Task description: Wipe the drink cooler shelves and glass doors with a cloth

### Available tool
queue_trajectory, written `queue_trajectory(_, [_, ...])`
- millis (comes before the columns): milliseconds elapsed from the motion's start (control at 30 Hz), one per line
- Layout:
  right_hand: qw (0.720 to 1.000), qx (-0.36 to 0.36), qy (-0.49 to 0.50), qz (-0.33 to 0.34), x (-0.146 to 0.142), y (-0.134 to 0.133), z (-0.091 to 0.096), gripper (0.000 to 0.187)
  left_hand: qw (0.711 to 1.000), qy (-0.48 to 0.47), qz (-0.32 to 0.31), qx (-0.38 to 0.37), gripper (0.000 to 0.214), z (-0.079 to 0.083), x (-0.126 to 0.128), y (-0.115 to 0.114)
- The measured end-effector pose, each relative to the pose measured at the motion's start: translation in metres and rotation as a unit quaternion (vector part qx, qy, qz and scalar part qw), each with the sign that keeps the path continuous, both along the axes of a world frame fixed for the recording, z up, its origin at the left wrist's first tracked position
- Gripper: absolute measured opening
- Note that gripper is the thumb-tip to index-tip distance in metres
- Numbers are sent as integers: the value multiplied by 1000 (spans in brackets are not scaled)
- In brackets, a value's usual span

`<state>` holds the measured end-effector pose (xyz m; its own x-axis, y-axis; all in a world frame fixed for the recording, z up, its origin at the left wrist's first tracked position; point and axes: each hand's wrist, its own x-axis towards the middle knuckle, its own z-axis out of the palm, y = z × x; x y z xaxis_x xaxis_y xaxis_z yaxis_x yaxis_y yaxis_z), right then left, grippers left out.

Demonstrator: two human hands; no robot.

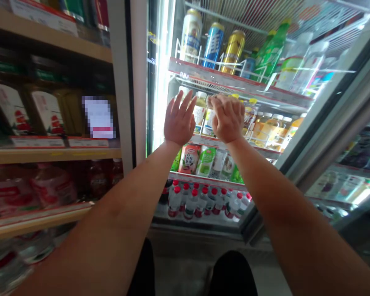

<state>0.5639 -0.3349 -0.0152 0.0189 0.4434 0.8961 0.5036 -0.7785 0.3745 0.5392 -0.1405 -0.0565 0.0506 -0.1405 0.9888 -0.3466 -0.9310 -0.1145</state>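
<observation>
Both hands reach into a lit drinks fridge at its middle shelf. My left hand is open, its fingers stretched upward in front of the bottles at the shelf's left end. A white-labelled bottle stands just right of it. My right hand has its fingers curled at the upper part of a bottle with a white and yellow label. The fingers partly hide that bottle's top. To the right of this hand stand yellow-orange drink bottles.
Above, a shelf holds a blue can, a gold can and green bottles. Cartons stand below, over red-capped bottles. The fridge door frame slants at right. Wooden shelves with bottles are at left.
</observation>
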Motion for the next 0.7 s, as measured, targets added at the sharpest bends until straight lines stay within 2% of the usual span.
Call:
queue_trajectory(67, [997, -80, 22, 3, -3, -1, 0, 51, 1000, -8, 5, 2, 53, 0, 0, 0])
queue_trajectory(133, [995, -99, 28, 7, -4, -1, -1, 50, 1000, -6, -3, 0, 53, 0, -1, 0])
queue_trajectory(200, [999, -46, 20, 10, -4, -1, 0, 51, 1000, 2, -14, -2, 54, -1, 0, 0])
queue_trajectory(300, [997, 82, 0, 3, -2, 0, 0, 53, 1000, 11, -21, -2, 53, -2, 4, 1])
queue_trajectory(333, [995, 98, -2, -1, -2, 0, 0, 53, 1000, 8, -19, -2, 53, -2, 6, 2])
queue_trajectory(367, [996, 90, -1, -3, -2, 0, 0, 54, 1000, 6, -17, -1, 52, -2, 7, 2])
queue_trajectory(467, [1000, -27, 10, -1, -3, -1, -1, 52, 1000, 4, -14, 1, 52, -2, 5, 1])
queue_trajectory(533, [997, -72, 17, 0, -4, -2, -2, 51, 1000, 10, -14, -1, 53, -1, 1, 0])
queue_trajectory(600, [999, -44, 22, -7, -3, 0, -2, 52, 1000, 12, -13, -7, 53, -1, -2, 0])
queue_trajectory(700, [999, 43, 26, -14, -3, 2, -2, 52, 1000, 18, -16, -9, 53, -1, -1, 0])
